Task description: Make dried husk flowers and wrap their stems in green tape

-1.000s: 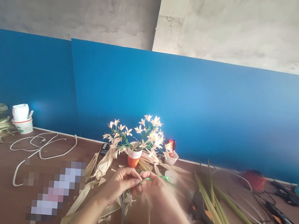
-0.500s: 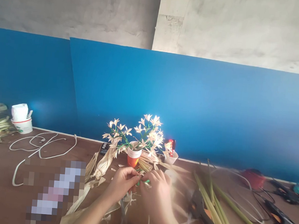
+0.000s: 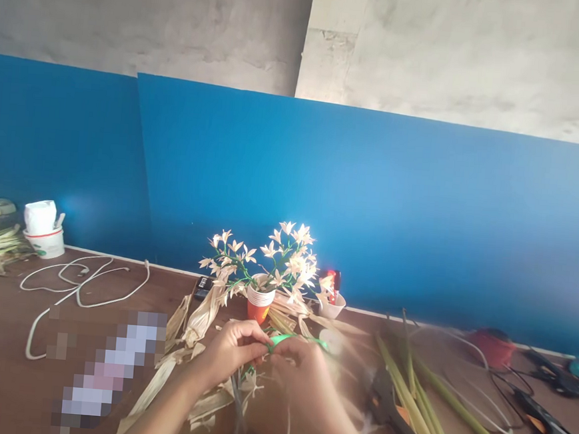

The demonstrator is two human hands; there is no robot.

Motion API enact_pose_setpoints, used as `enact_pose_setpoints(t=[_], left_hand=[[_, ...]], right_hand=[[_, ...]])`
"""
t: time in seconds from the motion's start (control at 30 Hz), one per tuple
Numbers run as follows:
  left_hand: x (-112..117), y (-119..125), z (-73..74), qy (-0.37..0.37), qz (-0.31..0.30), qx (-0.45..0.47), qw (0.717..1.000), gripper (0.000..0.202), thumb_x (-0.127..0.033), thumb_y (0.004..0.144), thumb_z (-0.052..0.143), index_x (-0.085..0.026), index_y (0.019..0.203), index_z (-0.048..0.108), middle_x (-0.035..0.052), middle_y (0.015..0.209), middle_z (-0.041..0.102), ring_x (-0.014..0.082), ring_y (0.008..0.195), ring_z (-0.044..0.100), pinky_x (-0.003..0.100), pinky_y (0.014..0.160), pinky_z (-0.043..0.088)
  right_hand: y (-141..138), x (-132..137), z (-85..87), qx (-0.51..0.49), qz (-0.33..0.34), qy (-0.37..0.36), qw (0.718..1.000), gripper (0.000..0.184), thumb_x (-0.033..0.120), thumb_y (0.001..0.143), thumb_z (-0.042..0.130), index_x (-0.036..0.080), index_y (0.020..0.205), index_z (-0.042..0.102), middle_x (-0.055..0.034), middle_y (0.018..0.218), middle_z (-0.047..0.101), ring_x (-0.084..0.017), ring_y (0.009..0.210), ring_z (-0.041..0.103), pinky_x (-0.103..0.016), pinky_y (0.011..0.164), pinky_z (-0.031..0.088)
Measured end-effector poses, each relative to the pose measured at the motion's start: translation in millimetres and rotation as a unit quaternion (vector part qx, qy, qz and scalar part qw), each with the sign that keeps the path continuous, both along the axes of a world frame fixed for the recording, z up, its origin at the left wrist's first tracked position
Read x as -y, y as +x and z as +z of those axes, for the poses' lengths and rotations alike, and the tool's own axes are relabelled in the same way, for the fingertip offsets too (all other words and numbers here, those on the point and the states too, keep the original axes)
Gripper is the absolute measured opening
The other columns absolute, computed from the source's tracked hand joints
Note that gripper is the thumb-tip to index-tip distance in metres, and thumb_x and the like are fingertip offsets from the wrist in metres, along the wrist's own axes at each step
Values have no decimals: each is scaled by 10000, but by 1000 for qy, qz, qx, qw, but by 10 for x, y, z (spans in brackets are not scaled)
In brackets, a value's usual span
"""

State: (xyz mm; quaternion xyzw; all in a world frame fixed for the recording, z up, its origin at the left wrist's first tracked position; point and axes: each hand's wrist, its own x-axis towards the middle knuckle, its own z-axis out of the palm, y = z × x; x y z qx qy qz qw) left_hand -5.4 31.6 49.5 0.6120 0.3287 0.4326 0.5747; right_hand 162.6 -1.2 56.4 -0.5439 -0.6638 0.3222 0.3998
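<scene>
In front of a red-and-white paper cup my two hands meet, fingertips nearly touching. My left hand is closed in a pinch at one end of a bright green strip of tape. Thumb and fingers of my right hand pinch close beside it, and the tape runs out over the knuckles toward the right. Whatever thin piece lies between the fingertips is too small to make out. White husk-like flowers on green stems stand in the cup. Below the hands lies a loose pale flower.
Dry husks lie left of the cup. At right are a dark glue gun, green stalks and a red round object among cables. A white cable and a tub are at left. A blue panel stands behind.
The green tape now shows stretched above my right hand, where little of it showed before. My right hand has turned and lowered slightly; my left hand stays almost in place.
</scene>
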Motion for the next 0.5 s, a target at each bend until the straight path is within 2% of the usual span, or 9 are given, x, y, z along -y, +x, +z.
enact_pose_setpoints(t=[0.1,0.2,0.37,0.5], left_hand=[[23,-1,23,-30,-17,6,999,218,-312,670,752,-146,811,734,15,718,623,115,556,560,241,555,441],[41,-5,47,-28,-40,16,999,204,-327,686,745,-136,753,718,5,657,598,116,548,553,236,543,429],[71,-31,118,-12,-49,-8,999,183,-322,717,720,-142,719,689,6,625,600,127,567,557,242,565,433],[90,-51,154,3,-58,-26,998,177,-322,739,698,-147,717,687,2,643,592,116,549,540,229,535,413]], right_hand=[[22,-12,-15,-99,31,-115,988,128,272,694,631,159,637,647,4,552,586,-113,513,457,-239,508,315],[30,-5,2,-177,68,-193,963,237,375,672,685,139,674,665,22,487,538,-82,448,398,-224,465,265],[47,30,60,-233,87,-252,935,317,443,607,754,145,674,672,14,537,572,-80,460,433,-221,467,269],[86,20,42,-242,115,-267,926,337,462,619,755,137,668,682,21,504,544,-76,458,422,-222,471,265]])
